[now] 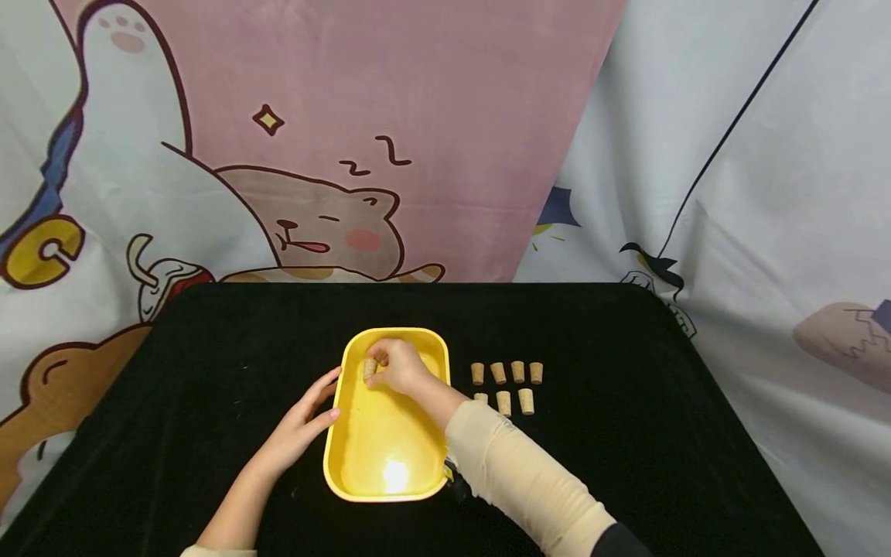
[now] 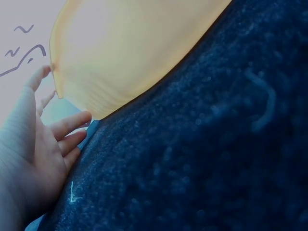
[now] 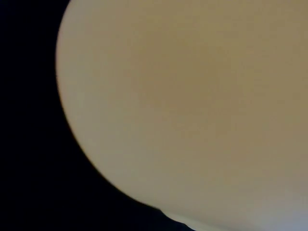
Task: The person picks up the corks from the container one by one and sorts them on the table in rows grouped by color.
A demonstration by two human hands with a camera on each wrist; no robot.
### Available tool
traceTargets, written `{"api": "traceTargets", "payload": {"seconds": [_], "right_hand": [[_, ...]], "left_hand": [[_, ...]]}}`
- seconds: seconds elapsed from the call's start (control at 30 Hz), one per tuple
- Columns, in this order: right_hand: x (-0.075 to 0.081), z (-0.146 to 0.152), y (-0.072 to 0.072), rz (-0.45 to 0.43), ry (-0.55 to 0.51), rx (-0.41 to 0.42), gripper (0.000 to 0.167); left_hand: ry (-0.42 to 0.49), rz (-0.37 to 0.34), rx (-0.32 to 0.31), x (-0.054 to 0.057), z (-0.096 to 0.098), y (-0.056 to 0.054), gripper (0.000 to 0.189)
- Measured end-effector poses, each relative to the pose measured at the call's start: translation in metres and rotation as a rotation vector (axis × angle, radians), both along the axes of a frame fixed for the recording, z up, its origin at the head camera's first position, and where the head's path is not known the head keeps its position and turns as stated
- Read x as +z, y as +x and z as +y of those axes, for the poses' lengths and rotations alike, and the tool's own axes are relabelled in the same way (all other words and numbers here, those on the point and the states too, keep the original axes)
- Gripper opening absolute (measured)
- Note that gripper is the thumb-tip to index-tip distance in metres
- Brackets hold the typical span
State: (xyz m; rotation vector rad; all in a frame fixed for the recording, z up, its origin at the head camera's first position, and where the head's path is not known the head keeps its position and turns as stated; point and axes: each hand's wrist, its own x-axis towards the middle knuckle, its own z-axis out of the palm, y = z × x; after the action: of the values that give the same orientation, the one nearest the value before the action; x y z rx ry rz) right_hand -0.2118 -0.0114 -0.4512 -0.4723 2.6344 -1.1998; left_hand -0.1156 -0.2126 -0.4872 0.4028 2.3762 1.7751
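Note:
A yellow tray (image 1: pixel 387 456) lies on a black-covered table. Inside its far left part, my right hand (image 1: pixel 400 363) pinches a cork stopper (image 1: pixel 370 369) between thumb and fingers, close over the tray floor. My left hand (image 1: pixel 299 429) is at the tray's left side, fingertips right at the rim. In the left wrist view the fingers of the left hand (image 2: pixel 53 139) are spread and mostly straight beside the tray's wall (image 2: pixel 125 62). The pale tray wall (image 3: pixel 192 115) fills most of the right wrist view, where neither the right hand nor the cork shows.
Several more cork stoppers (image 1: pixel 518 372) stand in two rows on the black cloth (image 1: pixel 626 449) right of the tray. The right sleeve (image 1: pixel 522 480) partly covers the nearer row. A small black and yellow item (image 1: pixel 454 478) lies by the tray's lower right corner. Behind hangs a printed curtain (image 1: pixel 452 116).

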Motion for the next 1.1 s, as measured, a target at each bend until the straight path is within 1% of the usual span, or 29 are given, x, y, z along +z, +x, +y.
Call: {"api": "traceTargets", "payload": {"seconds": [0.1,0.23,0.5,0.77,0.87,0.93,1.1], "right_hand": [[-0.001,-0.002,0.001,0.013,0.011,-0.002,0.037],[-0.001,-0.001,0.002,0.028,0.020,0.003,0.035],[0.002,0.000,0.004,0.054,0.006,0.020,0.030],[0.007,0.004,0.005,0.047,0.018,0.030,0.030],[0.010,0.008,0.005,0.067,0.038,0.031,0.030],[0.012,0.011,0.005,0.095,0.044,0.042,0.030],[0.021,0.017,0.007,0.132,0.027,0.070,0.030]], "left_hand": [[0.004,0.010,-0.007,0.001,0.001,0.000,0.057],[0.004,0.006,-0.008,0.002,0.002,0.001,0.057],[0.012,0.002,-0.010,0.002,0.001,0.001,0.057],[0.010,0.015,-0.012,0.002,0.001,0.001,0.057],[0.010,0.006,-0.006,0.003,0.001,0.001,0.057],[0.007,-0.001,0.000,0.003,0.001,0.002,0.057],[-0.005,-0.011,0.011,0.005,0.002,0.003,0.058]]}}
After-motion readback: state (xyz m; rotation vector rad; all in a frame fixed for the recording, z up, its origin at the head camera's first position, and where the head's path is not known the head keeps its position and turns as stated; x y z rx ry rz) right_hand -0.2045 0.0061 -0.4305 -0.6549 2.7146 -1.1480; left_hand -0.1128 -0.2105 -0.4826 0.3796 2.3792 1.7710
